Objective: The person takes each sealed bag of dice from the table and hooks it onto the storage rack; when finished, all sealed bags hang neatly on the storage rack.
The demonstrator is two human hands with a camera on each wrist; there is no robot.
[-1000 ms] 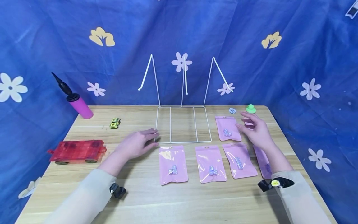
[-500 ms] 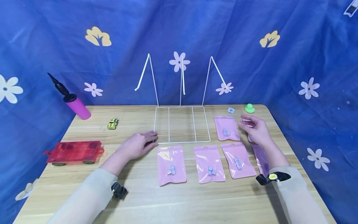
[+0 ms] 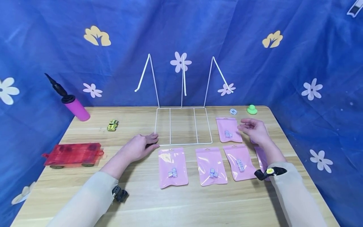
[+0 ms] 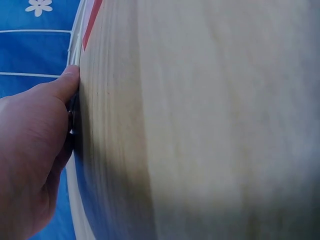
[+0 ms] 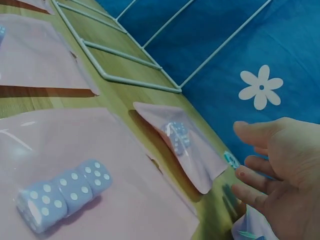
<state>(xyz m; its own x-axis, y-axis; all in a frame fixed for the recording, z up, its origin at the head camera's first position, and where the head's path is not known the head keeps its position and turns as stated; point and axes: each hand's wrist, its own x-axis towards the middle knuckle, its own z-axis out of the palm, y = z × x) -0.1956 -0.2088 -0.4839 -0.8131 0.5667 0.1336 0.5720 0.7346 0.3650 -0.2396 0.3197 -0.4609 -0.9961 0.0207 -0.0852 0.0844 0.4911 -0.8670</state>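
My left hand rests at the front left corner of a white wire rack, its fingers across the side wire. In the left wrist view the thumb lies along the wire. My right hand hovers beside the pink zip bag at the back, fingertips right at its right edge. The right wrist view shows its fingers loosely bent, nothing in them. Another pink bag lies mostly hidden under that hand. In front lie several more pink bags with blue-purple dice inside.
A green duck and a small blue token lie at the back right. On the left are a pink hand pump, a yellow toy car and a red wheeled toy base. Three wire hooks rise from the rack.
My right hand has come slightly nearer the front, and its fingers have drawn closer together. The left hand stays at the rack corner. The head view has shifted a little.
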